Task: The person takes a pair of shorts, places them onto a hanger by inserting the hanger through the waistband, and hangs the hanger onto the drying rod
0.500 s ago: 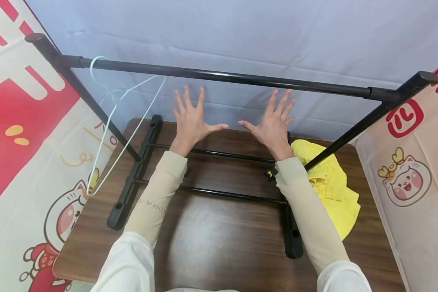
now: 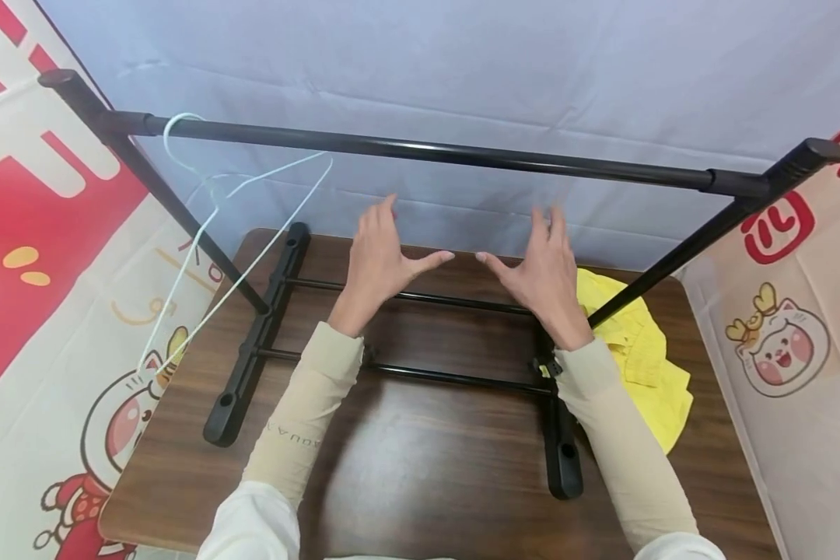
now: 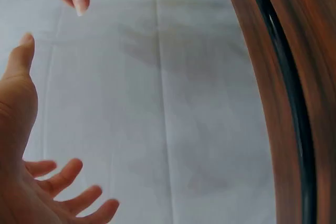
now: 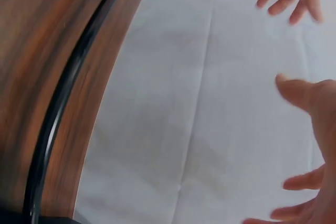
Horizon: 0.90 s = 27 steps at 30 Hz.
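Observation:
Both hands are held up in the air inside the frame of a black clothes rack point(image 2: 420, 149), below its top bar in the head view. The left hand point(image 2: 378, 253) has its thumb stretched toward the right and holds nothing. Facing it, the right hand point(image 2: 547, 272) points its thumb left and is likewise bare. A gap separates the two thumbs. On the left part of the bar hangs a pale thin clothes hanger point(image 2: 199, 233). To the right of the right hand, a yellow cloth point(image 2: 633, 350) lies crumpled on the table, partly behind the rack's upright and the right forearm.
The rack's black feet point(image 2: 227, 416) stand on a brown wooden table point(image 2: 427, 467), joined by two thin lower bars point(image 2: 455, 377). A pale curtain point(image 2: 462, 70) closes off the back. Printed cartoon panels point(image 2: 777, 342) flank both sides.
Both hands have dropped slightly and drawn back, their spread fingers now closer together. The hanger has swung a little on the bar. The yellow cloth stays put.

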Tool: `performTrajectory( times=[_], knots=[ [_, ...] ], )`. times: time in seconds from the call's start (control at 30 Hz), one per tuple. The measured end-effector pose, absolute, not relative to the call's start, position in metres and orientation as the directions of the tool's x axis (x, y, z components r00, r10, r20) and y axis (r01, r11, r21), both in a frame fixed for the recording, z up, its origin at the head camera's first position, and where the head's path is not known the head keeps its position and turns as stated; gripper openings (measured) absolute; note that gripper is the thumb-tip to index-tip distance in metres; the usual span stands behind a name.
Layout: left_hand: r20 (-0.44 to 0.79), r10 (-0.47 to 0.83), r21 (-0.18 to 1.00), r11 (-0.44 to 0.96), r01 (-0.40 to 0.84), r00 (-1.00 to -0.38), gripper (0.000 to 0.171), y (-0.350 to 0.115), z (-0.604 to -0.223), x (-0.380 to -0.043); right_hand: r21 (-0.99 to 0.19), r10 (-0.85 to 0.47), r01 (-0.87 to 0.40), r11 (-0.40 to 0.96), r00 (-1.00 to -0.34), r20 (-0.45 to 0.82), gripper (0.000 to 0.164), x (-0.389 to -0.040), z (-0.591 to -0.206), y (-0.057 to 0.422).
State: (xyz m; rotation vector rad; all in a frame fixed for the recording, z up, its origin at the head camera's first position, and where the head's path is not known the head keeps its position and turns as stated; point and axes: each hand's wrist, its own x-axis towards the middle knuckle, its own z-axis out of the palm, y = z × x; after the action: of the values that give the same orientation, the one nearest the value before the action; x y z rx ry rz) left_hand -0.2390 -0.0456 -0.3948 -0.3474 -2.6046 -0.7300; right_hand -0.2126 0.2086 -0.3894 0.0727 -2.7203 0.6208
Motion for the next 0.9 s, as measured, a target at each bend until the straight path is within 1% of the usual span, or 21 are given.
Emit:
performTrajectory(
  times=[0.1,0.2,0.3,0.43,0.57,0.7,0.8,0.9],
  knots=[
    [0.375,0.156,0.498,0.798,0.34,-0.914,0.119,-0.04,-0.397,-0.223,-0.405,0.003,-0.135,0.904,-0.946,0.323,0.093,-0.192,-0.387,0.21],
    [0.298,0.186,0.55,0.768,0.328,-0.936,0.118,-0.035,-0.402,-0.207,-0.417,-0.005,-0.147,0.897,-0.946,0.324,0.076,-0.172,-0.385,0.212],
    [0.23,0.214,0.609,0.73,0.312,-0.949,0.12,-0.029,-0.407,-0.194,-0.436,-0.015,-0.179,0.882,-0.935,0.354,0.062,-0.155,-0.382,0.217],
    [0.162,0.265,0.702,0.645,0.3,-0.95,0.119,-0.02,-0.415,-0.18,-0.452,-0.031,-0.21,0.867,-0.928,0.371,0.05,-0.134,-0.377,0.226],
    [0.126,0.29,0.786,0.555,0.274,-0.949,0.111,-0.01,-0.421,-0.171,-0.492,-0.027,-0.208,0.845,-0.937,0.349,0.043,-0.114,-0.368,0.232],
    [0.101,0.351,0.862,0.437,0.258,-0.931,0.099,0.001,-0.429,-0.166,-0.547,0.007,-0.209,0.81,-0.931,0.365,0.035,-0.096,-0.361,0.24],
    [0.07,0.439,0.901,0.358,0.246,-0.896,0.101,0.007,-0.435,-0.162,-0.584,0.032,-0.243,0.775,-0.907,0.42,0.029,-0.088,-0.36,0.249],
    [0.039,0.506,0.914,0.331,0.235,-0.861,0.105,0.011,-0.44,-0.158,-0.624,0.063,-0.286,0.727,-0.877,0.476,0.027,-0.083,-0.361,0.259]
  ],
)
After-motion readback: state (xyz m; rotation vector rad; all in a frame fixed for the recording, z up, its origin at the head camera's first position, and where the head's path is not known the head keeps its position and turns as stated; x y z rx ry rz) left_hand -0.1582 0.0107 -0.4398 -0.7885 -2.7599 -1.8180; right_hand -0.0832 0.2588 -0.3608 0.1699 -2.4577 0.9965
